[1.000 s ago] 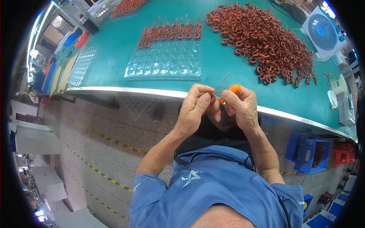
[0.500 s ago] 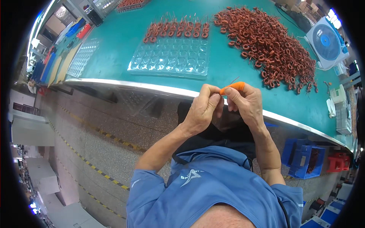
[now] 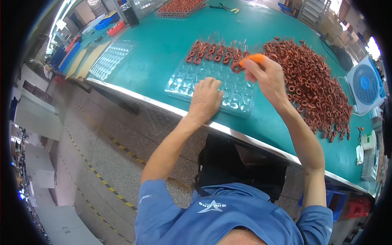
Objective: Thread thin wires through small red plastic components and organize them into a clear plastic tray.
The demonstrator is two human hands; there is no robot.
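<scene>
Green table [image 3: 151,53], right fingers [image 3: 254,70] pinching coil [image 3: 235,67] (part-hidden), left fingers [image 3: 210,83] over tray [image 3: 184,83], hold unclear

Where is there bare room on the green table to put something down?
The table is bare between the left tray and middle tray; between the middle tray's coils and the back tray; and between the pile and the front edge. It is crowded at the middle tray under the left hand, and between its coils and the pile near the right hand.
</scene>
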